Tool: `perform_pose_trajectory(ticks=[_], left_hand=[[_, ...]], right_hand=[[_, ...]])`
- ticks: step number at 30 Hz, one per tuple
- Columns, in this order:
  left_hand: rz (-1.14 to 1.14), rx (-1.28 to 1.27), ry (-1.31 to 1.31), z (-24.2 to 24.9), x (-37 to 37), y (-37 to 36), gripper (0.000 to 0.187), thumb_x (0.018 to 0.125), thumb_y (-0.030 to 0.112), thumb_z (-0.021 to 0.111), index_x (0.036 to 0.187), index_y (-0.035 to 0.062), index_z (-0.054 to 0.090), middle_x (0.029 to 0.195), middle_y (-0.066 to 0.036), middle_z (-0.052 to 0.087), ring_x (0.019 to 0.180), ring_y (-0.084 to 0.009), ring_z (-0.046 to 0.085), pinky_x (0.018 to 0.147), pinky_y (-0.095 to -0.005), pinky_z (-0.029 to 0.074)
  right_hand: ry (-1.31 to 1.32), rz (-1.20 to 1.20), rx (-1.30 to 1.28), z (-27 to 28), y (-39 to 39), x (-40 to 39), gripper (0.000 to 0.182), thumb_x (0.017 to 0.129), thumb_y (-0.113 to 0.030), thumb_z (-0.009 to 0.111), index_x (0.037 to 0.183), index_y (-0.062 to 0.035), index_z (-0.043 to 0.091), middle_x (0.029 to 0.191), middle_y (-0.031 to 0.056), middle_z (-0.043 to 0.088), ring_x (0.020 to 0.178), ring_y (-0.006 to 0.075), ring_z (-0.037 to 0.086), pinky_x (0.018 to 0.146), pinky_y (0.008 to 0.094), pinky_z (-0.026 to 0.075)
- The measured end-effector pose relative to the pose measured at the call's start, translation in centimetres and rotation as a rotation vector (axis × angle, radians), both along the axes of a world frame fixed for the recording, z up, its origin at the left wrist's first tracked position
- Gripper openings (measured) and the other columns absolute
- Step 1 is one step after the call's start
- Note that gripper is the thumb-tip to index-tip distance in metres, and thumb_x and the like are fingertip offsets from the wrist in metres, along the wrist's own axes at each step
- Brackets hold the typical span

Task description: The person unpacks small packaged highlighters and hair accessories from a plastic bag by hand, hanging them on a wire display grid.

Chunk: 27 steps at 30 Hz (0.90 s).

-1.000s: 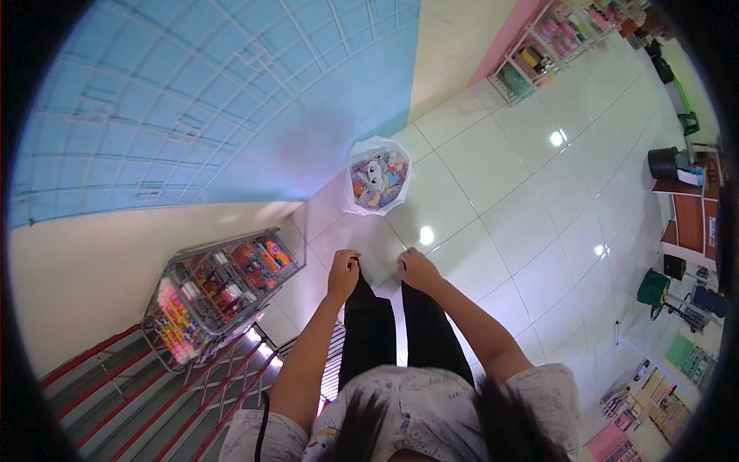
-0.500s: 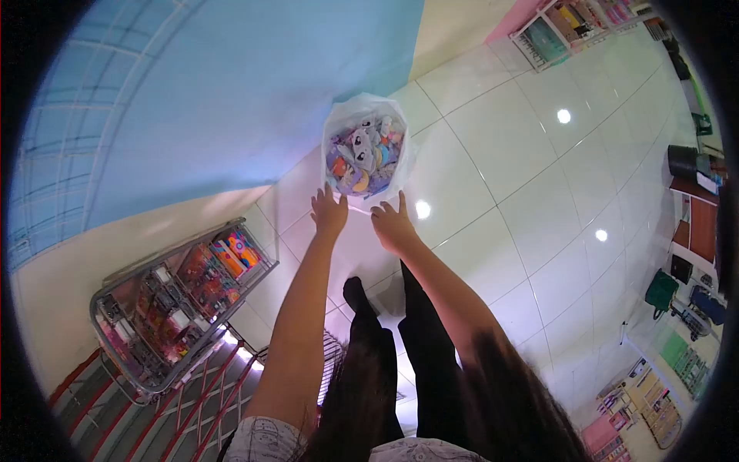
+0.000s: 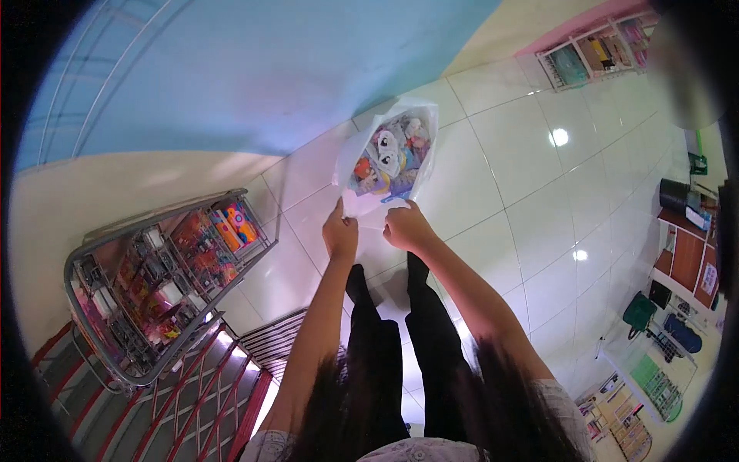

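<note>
Now | filled plastic bag @ 12 o'clk, newly narrowed | L hand grip pinching rim @ 7, R hand likewise @ 5 | I've 2-hand ctrl

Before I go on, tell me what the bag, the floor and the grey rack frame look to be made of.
Bag: probably thin plastic, whitish and translucent, with soft creases.
Floor: likely glazed tile, glossy; straight joints and mirrored lights show.
Rack frame: probably metal tubing, judging by its rounded, bent bars.
</note>
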<state>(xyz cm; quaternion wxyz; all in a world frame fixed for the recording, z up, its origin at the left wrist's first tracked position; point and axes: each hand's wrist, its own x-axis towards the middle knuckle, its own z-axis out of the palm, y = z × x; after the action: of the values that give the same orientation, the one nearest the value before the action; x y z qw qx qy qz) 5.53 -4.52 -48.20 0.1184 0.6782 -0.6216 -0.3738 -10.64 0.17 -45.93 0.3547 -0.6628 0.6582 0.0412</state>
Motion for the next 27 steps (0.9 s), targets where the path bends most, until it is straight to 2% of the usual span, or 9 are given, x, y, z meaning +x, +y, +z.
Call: perform_pose_trajectory(ticks=[3,8,11,12,15,17,19,22,27], left_hand=[[-0.009,0.007,-0.028,0.4,2.2,1.1,0.057,0.073,0.005,0.056,0.130,0.0096,0.052,0.076,-0.018,0.061,0.065,-0.0231,0.059,0.066,-0.0350,0.048],[-0.045,-0.083,0.085,-0.6,5.3,2.3,0.056,0.076,0.000,0.052,0.132,0.0092,0.049,0.097,-0.019,0.063,0.073,-0.0233,0.061,0.069,-0.0318,0.049],[-0.107,-0.004,0.142,0.3,5.9,2.3,0.059,0.080,-0.002,0.050,0.137,0.0114,0.042,0.109,-0.018,0.061,0.079,-0.0240,0.063,0.072,-0.0320,0.051],[-0.114,0.009,0.154,-0.1,6.3,2.5,0.060,0.080,-0.001,0.050,0.138,0.0119,0.041,0.110,-0.018,0.061,0.079,-0.0240,0.063,0.072,-0.0322,0.051],[-0.101,0.062,0.155,-0.3,6.8,2.8,0.057,0.082,0.003,0.052,0.137,0.0131,0.042,0.111,-0.018,0.060,0.078,-0.0230,0.063,0.070,-0.0328,0.051],[-0.089,0.125,0.142,1.1,6.3,2.4,0.055,0.083,0.007,0.053,0.137,0.0131,0.043,0.112,-0.017,0.060,0.078,-0.0224,0.064,0.069,-0.0332,0.051],[-0.119,0.081,0.108,0.4,6.4,2.6,0.053,0.084,0.010,0.055,0.136,0.0125,0.044,0.113,-0.016,0.060,0.077,-0.0220,0.064,0.069,-0.0331,0.051],[-0.144,0.045,0.113,-0.1,6.6,2.6,0.051,0.085,0.013,0.057,0.135,0.0117,0.046,0.114,-0.015,0.060,0.076,-0.0221,0.064,0.069,-0.0330,0.051],[-0.190,0.005,0.188,1.3,6.8,2.4,0.041,0.085,0.010,0.056,0.126,0.0080,0.053,0.115,-0.013,0.061,0.082,-0.0217,0.064,0.071,-0.0332,0.051]], right_hand=[[-0.115,-0.099,0.123,-2.6,-2.8,2.7,0.026,0.076,-0.023,0.053,0.086,-0.0017,0.065,0.090,0.0211,0.064,0.087,0.0337,0.063,0.074,0.0434,0.051],[-0.445,-0.440,-0.410,-14.1,-5.6,9.6,0.026,0.078,-0.020,0.052,0.091,-0.0022,0.065,0.094,0.0212,0.064,0.092,0.0369,0.060,0.081,0.0468,0.048],[-0.230,-0.118,-0.514,-21.2,-6.6,13.1,0.023,0.079,-0.018,0.052,0.089,-0.0030,0.065,0.095,0.0219,0.063,0.095,0.0377,0.059,0.083,0.0481,0.046],[-0.313,-0.342,-0.329,-21.5,-6.3,14.0,0.021,0.079,-0.016,0.052,0.088,-0.0029,0.066,0.092,0.0230,0.064,0.092,0.0359,0.061,0.080,0.0479,0.047],[-0.253,-0.199,-0.171,-21.3,-5.4,13.7,0.021,0.079,-0.015,0.052,0.086,-0.0024,0.067,0.086,0.0224,0.065,0.082,0.0355,0.064,0.074,0.0472,0.050],[-0.264,-0.166,-0.311,-23.0,-4.4,13.0,0.020,0.079,-0.017,0.055,0.079,-0.0019,0.068,0.079,0.0201,0.065,0.070,0.0358,0.065,0.066,0.0454,0.052],[-0.160,-0.070,-0.368,-21.2,-3.9,11.5,0.022,0.078,-0.019,0.056,0.075,-0.0013,0.068,0.075,0.0193,0.066,0.067,0.0356,0.065,0.064,0.0444,0.052],[-0.244,-0.496,-0.152,-13.2,-3.4,9.0,0.026,0.075,-0.025,0.062,0.070,-0.0001,0.068,0.068,0.0185,0.065,0.065,0.0325,0.065,0.063,0.0427,0.051],[-0.340,-0.814,-0.157,-5.9,-1.1,4.8,0.030,0.070,-0.028,0.072,0.070,0.0013,0.065,0.065,0.0156,0.064,0.062,0.0256,0.064,0.061,0.0379,0.050]])
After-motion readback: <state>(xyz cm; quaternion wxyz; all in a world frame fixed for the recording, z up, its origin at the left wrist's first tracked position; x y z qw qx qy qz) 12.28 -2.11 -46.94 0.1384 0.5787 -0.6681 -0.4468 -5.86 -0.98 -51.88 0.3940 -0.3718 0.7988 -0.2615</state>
